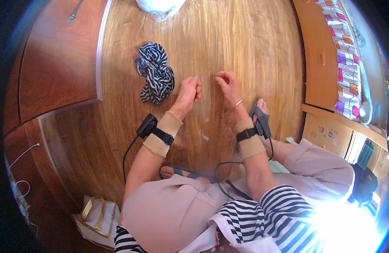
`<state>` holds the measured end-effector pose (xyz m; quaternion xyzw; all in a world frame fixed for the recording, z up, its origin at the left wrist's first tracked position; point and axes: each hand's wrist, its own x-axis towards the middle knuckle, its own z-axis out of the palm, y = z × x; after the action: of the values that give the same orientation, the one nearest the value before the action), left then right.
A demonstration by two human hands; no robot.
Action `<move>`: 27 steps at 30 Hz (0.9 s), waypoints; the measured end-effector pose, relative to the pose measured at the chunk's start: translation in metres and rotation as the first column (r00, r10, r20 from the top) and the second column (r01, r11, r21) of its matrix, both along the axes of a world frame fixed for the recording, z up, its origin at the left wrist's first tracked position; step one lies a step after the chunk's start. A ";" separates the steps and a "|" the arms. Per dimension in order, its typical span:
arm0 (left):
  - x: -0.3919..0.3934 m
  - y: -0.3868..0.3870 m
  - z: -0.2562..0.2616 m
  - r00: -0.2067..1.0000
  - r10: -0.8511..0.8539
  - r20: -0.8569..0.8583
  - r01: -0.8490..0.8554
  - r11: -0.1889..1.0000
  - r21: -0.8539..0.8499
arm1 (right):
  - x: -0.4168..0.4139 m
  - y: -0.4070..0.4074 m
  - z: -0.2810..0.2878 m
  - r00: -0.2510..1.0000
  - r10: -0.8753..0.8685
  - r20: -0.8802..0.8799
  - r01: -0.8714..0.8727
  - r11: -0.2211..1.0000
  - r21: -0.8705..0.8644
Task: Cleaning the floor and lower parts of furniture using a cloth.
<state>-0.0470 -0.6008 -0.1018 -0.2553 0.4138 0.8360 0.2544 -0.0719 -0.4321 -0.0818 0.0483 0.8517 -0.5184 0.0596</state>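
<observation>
My left hand (188,91) is held above the wood-grain floor (260,41), its fingers curled in and the thumb laid along them. Opposite it, my right hand (229,86) has bent fingers with the thumb close to the index finger. A gap separates the two hands, and nothing can be seen in either. Just left of my left hand lies a crumpled black-and-white zebra-striped cloth (156,74). Both wrists wear beige knitted cuffs with black straps and small black devices, and a thin bracelet (239,102) circles my right wrist.
A white plastic bag (161,9) stands at the top edge. Reddish-brown wooden furniture (61,60) borders the left, and a wooden bed frame (320,60) with patterned bedding (347,63) the right. A white bag with gold trim (98,218) sits lower left. Black cables (126,155) run from the wrist devices.
</observation>
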 end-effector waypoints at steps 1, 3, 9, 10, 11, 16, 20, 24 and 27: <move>0.000 0.001 0.001 1.000 -0.019 -0.011 0.019 1.000 0.006 | -0.008 0.010 -0.004 1.000 -0.002 -0.002 0.002 1.000 0.004; 0.000 0.003 0.001 0.999 -0.038 -0.021 0.038 0.999 0.014 | -0.027 0.025 -0.014 0.980 0.126 -0.153 -0.065 0.934 0.351; 0.003 0.001 0.003 0.994 -0.031 -0.101 0.035 0.999 0.033 | -0.060 0.007 -0.009 0.920 0.373 -0.120 -0.248 0.791 0.560; 0.003 0.000 0.002 0.995 -0.034 -0.090 0.037 0.999 0.034 | -0.062 0.003 -0.010 0.903 0.410 -0.125 -0.261 0.759 0.597; 0.003 0.000 0.002 0.996 -0.037 -0.079 0.040 0.999 0.036 | -0.063 0.001 -0.010 0.903 0.412 -0.126 -0.263 0.758 0.597; 0.003 -0.001 0.005 0.992 -0.062 -0.112 0.067 0.997 0.038 | -0.064 0.013 -0.019 0.919 0.369 -0.141 -0.313 0.899 0.307; 0.006 -0.007 0.001 0.990 -0.075 -0.117 0.082 0.995 0.052 | -0.052 0.017 -0.014 0.849 0.501 -0.168 -0.398 0.816 0.420; 0.005 -0.004 0.001 0.989 -0.075 -0.125 0.085 0.993 0.082 | -0.057 -0.001 -0.008 0.884 0.445 -0.141 -0.313 0.790 0.526; 0.005 -0.002 0.001 0.991 -0.069 -0.111 0.077 0.995 0.065 | -0.062 -0.008 -0.009 0.898 0.415 -0.149 -0.284 0.803 0.523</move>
<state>-0.0423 -0.6027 -0.1005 -0.1851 0.4068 0.8526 0.2707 -0.1342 -0.4397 -0.0912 -0.1647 0.9489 -0.2677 0.0302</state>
